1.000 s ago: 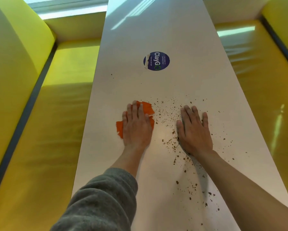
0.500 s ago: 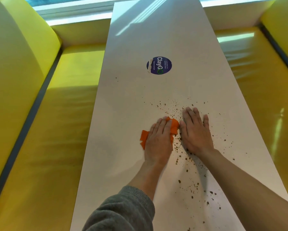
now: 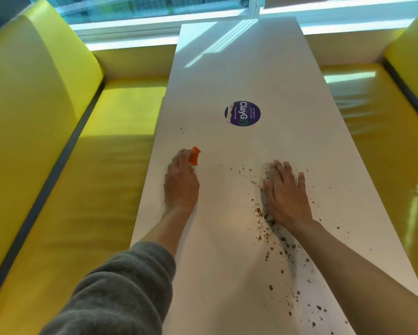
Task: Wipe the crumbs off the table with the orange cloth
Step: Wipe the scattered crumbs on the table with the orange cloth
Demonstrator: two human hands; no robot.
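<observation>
My left hand (image 3: 181, 181) presses the orange cloth (image 3: 194, 156) flat on the long white table (image 3: 227, 68), close to the table's left edge. Only a small orange corner shows past my fingers; the rest is hidden under the palm. My right hand (image 3: 286, 193) lies flat on the table with fingers apart and nothing in it. Brown crumbs (image 3: 259, 211) lie scattered along the left side of my right hand and down beside my right forearm toward the near edge. A few more crumbs (image 3: 313, 203) lie to its right.
A round dark blue sticker (image 3: 243, 113) is stuck on the table beyond my hands. Yellow padded benches (image 3: 101, 189) run along both sides, the right bench (image 3: 384, 131) being glossy. A window sill lies past the far end.
My left hand slid the cloth right against my right hand, then back left to the table's left edge. The right hand stayed put. The camera view has tilted up.
</observation>
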